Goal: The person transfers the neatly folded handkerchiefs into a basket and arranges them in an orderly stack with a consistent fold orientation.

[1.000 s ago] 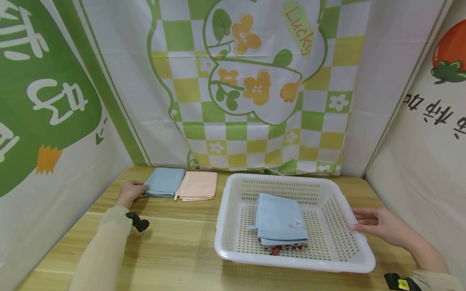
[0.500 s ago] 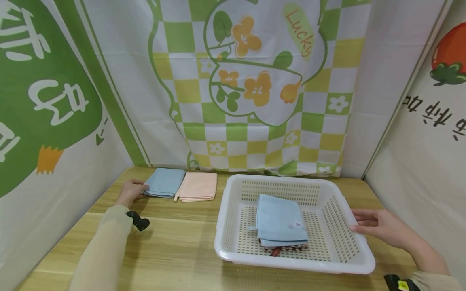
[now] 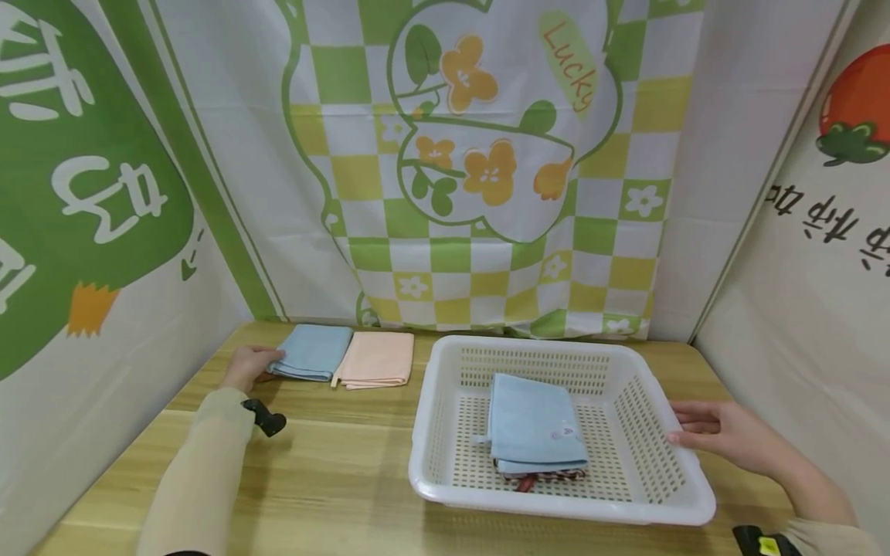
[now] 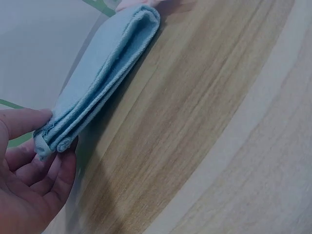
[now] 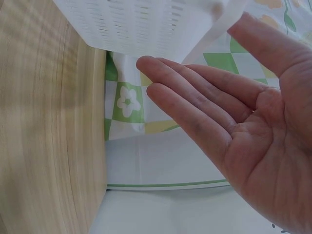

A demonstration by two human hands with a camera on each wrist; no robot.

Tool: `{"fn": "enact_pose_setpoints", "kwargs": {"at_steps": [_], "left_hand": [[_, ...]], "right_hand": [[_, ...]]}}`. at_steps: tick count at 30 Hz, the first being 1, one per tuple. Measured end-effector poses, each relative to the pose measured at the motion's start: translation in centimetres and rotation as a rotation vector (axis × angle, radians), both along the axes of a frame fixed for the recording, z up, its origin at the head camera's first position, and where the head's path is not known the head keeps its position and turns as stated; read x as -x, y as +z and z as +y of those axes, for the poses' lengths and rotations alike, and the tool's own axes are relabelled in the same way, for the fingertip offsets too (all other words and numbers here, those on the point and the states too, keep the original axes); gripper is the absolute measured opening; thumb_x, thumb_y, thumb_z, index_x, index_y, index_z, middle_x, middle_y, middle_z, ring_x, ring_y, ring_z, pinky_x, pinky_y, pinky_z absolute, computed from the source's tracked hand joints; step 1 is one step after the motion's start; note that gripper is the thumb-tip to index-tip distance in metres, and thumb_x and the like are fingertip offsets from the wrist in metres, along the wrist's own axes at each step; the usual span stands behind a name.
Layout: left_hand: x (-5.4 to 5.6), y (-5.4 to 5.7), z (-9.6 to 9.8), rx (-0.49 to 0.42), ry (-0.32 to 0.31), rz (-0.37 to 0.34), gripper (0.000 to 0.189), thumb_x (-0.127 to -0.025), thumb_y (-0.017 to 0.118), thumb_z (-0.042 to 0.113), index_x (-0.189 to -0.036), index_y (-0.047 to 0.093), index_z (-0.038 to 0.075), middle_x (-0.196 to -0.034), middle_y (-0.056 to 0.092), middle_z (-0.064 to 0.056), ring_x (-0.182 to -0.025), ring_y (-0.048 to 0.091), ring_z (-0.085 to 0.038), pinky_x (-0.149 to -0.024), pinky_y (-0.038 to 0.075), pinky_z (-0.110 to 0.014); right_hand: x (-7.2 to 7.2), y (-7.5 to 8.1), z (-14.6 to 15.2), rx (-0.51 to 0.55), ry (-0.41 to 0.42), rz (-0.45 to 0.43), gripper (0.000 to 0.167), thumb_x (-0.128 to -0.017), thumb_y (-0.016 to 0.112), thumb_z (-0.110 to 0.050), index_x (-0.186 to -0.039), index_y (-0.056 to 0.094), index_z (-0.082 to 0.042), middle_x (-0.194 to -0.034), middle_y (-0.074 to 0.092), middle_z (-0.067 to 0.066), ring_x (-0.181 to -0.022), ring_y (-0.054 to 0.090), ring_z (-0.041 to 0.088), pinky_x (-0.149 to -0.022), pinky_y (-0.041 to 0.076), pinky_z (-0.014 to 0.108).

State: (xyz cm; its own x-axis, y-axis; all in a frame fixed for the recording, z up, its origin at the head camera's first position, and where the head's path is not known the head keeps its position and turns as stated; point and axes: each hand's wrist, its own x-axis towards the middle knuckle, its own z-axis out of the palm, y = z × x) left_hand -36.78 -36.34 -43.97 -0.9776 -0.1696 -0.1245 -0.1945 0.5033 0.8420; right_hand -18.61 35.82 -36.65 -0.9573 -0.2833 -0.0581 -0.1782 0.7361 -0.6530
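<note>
At the back left, my left hand (image 3: 252, 368) pinches the near-left corner of a folded light-blue towel (image 3: 313, 352). In the left wrist view the thumb lies over the towel's layered edge (image 4: 97, 83) and the curled fingers sit under it. A folded pink towel (image 3: 377, 359) lies right beside the blue one. My right hand (image 3: 737, 434) is at the right side of a white plastic basket (image 3: 556, 506), its thumb tip at the rim and its fingers straight along the outer wall. Inside the basket, another folded blue towel (image 3: 535, 421) rests on a dark red patterned cloth (image 3: 527, 482).
Everything stands on a wooden table (image 3: 334, 471). A green-and-yellow checked curtain (image 3: 501, 266) hangs along its back edge, with printed fabric walls on the left (image 3: 188, 324) and right (image 3: 799, 309). The basket's back rim is close to the curtain.
</note>
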Motion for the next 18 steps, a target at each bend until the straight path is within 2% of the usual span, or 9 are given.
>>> {"fn": "enact_pose_setpoints", "kwargs": {"at_steps": [4,8,11,13,18], "left_hand": [[0.02,0.12,-0.24,-0.004,0.016,-0.016,0.056,-0.092,0.059,0.025,-0.13,0.047,-0.015,-0.101,0.058,-0.012,-0.07,0.054,-0.008,-0.069,0.052,-0.028],[-0.04,0.4,-0.24,-0.07,0.043,-0.023,0.052,-0.088,0.062,0.018,-0.125,0.049,-0.016,-0.083,0.056,0.0,-0.063,0.054,-0.008,-0.063,0.052,-0.026],[-0.13,0.7,-0.19,-0.111,0.05,-0.03,0.045,-0.086,0.063,0.014,-0.118,0.052,-0.016,-0.072,0.055,0.004,-0.059,0.053,-0.006,-0.059,0.051,-0.025],[-0.22,0.85,-0.21,-0.107,0.045,-0.04,0.04,-0.086,0.062,0.014,-0.113,0.053,-0.015,-0.068,0.054,0.005,-0.058,0.052,-0.006,-0.059,0.051,-0.025],[-0.28,1.0,-0.4,-0.068,0.03,-0.071,0.039,-0.088,0.061,0.018,-0.112,0.053,-0.012,-0.07,0.053,0.005,-0.062,0.051,-0.007,-0.064,0.049,-0.027]], "right_hand": [[0.07,-0.08,0.08,-0.002,0.001,0.003,0.062,-0.09,0.066,-0.028,-0.131,0.046,0.014,-0.12,0.061,0.027,-0.093,0.066,0.006,-0.073,0.055,0.02],[0.14,-0.14,0.13,0.009,0.007,0.001,0.062,-0.09,0.066,-0.028,-0.131,0.046,0.014,-0.12,0.061,0.027,-0.093,0.065,0.002,-0.073,0.055,0.02],[0.14,-0.13,0.14,0.019,0.018,0.004,0.061,-0.09,0.065,-0.026,-0.13,0.045,0.015,-0.12,0.06,0.028,-0.092,0.065,0.001,-0.073,0.055,0.02],[0.14,-0.14,0.14,0.025,0.024,0.006,0.061,-0.09,0.065,-0.025,-0.13,0.045,0.016,-0.12,0.06,0.028,-0.093,0.065,0.002,-0.073,0.055,0.02],[0.12,-0.16,0.11,0.029,0.016,0.003,0.06,-0.09,0.066,-0.025,-0.13,0.046,0.016,-0.121,0.059,0.029,-0.093,0.065,0.002,-0.074,0.055,0.02]]}}
